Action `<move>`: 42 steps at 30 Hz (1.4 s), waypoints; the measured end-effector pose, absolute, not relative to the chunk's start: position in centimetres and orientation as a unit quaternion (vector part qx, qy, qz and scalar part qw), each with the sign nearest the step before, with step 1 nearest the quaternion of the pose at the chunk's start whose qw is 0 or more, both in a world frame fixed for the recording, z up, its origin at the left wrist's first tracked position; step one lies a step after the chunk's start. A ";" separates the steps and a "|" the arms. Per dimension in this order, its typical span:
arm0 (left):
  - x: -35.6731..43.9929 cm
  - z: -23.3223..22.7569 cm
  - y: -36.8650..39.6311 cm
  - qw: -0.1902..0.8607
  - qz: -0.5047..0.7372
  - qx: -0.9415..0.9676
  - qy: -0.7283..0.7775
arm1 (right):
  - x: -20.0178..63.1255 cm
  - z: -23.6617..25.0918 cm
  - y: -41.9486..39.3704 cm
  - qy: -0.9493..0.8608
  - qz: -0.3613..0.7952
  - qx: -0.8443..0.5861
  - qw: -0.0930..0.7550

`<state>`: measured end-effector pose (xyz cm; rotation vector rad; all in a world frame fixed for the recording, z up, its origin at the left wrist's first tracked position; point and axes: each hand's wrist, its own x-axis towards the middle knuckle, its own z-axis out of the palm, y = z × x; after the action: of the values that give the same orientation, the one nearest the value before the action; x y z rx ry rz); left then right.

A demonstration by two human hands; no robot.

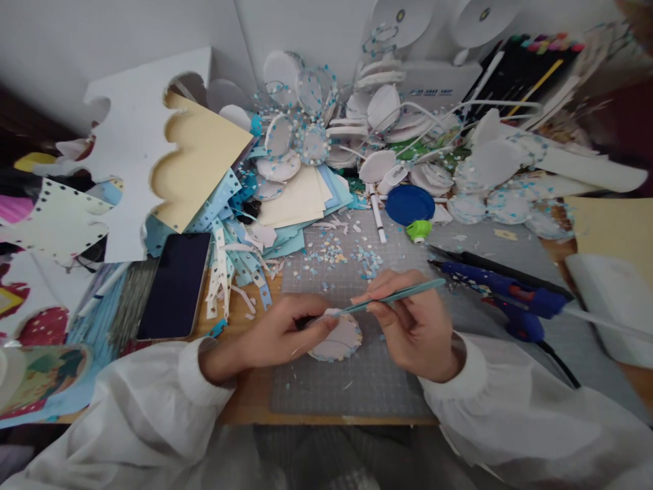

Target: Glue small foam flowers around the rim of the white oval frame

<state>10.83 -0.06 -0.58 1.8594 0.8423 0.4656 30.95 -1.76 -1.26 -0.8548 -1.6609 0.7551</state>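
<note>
My left hand (280, 332) is closed on the left edge of a white round disc (341, 340), which has small pale blue and cream paper pieces along its rim. The disc is at the grey cutting mat (357, 395). Pinched in my right hand (415, 333) is a pair of teal tweezers (403, 293), held slantwise with the tips pointing left over the disc, near my left thumb. Whether the tips grip a piece is too small to tell. Tiny blue, white and cream paper cut-outs (368, 261) lie scattered just beyond my hands.
A blue glue gun (503, 286) lies right of my right hand. Behind are a white marker (378, 216), a blue lid (410, 205) and a lime-green punch (419, 231). A phone (175, 286) and punched paper strips (224, 272) are on the left. White discs (382, 105) crowd the back.
</note>
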 end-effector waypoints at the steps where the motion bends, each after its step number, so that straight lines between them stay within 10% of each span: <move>1: 10.8 -0.6 -0.1 0.500 0.194 0.769 0.347 | 31.0 -1.3 -1.8 -0.697 0.320 -0.358 0.533; 42: 10.5 -0.3 0.2 0.568 0.188 0.736 0.316 | 31.0 -0.5 -1.3 -0.660 0.394 -0.354 0.533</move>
<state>10.53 0.18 -0.27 1.7290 0.7417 0.4422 31.02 -1.30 -0.53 -0.8436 -1.5740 0.9386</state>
